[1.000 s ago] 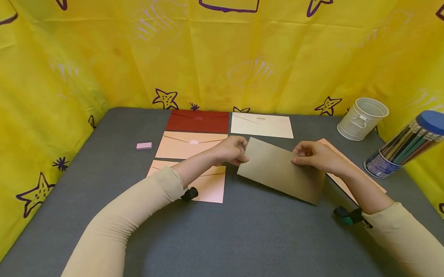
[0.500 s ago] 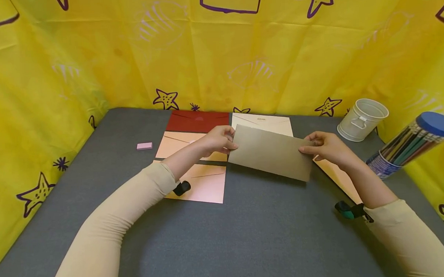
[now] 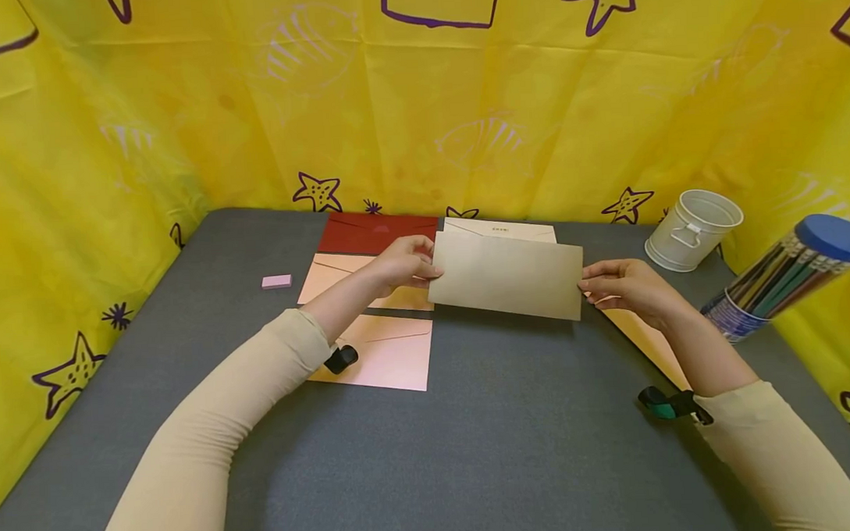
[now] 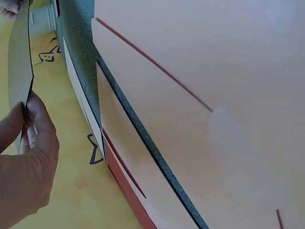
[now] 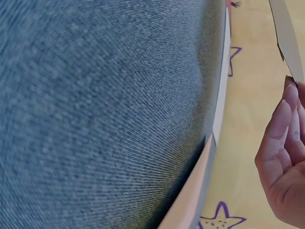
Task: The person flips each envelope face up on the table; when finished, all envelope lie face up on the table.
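Observation:
A tan envelope (image 3: 506, 277) hangs in the air, plain side towards the head view, low over the table's middle. My left hand (image 3: 402, 263) pinches its left edge between thumb and fingers; the left wrist view shows this grip on the envelope (image 4: 19, 71) edge-on. At the opposite edge, my right hand (image 3: 626, 286) pinches the right side, and in the right wrist view the fingertips of that hand (image 5: 286, 157) meet the paper's end. Behind the tan envelope lies a cream envelope (image 3: 501, 228), partly covered by it in the head view.
Left of it lie a red envelope (image 3: 368, 233), a peach envelope (image 3: 323, 275) and a pinkish envelope (image 3: 396, 356) in a column. Another peach envelope (image 3: 645, 340) is under the right forearm. An eraser (image 3: 276, 281), a white metal pot (image 3: 692, 229) and a pencil tub (image 3: 784, 280) stand around.
Both hands have carried the tan envelope back and left, and it has turned from a slant to nearly level. My right hand's grip has shifted from its upper edge to its right edge.

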Demonstrator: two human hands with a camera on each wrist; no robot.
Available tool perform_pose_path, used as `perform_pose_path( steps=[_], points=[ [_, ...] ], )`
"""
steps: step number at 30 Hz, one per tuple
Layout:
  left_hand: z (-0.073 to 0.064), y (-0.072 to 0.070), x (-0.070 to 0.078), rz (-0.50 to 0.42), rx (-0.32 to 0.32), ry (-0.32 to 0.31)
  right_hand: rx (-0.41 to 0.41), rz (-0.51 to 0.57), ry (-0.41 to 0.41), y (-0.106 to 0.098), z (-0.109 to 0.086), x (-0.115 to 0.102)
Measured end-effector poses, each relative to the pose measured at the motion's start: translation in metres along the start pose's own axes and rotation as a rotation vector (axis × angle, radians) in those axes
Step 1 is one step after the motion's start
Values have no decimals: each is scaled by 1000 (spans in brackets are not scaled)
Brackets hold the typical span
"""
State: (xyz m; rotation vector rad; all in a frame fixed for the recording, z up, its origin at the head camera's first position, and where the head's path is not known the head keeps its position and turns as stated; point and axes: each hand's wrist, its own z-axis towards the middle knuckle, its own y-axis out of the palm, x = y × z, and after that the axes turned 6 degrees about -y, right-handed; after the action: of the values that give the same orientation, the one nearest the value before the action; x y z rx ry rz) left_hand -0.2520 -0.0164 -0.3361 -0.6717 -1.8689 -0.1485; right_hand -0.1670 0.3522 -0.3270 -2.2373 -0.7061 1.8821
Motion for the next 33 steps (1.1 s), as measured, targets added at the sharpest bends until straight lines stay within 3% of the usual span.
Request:
perform_pose_path(
  steps=[8, 22, 26, 33],
  points=[
    [0, -2, -1, -36, 24, 4, -8, 95, 14, -1, 1, 2],
    [0, -6, 3, -122, 64, 42, -74, 477, -81, -1, 1, 3],
    [0, -5, 3, -109, 100, 49, -118, 524, -127, -1, 2, 4],
    [0, -5, 0, -148, 116, 75, -146, 544, -131, -1, 2, 6]
  ],
)
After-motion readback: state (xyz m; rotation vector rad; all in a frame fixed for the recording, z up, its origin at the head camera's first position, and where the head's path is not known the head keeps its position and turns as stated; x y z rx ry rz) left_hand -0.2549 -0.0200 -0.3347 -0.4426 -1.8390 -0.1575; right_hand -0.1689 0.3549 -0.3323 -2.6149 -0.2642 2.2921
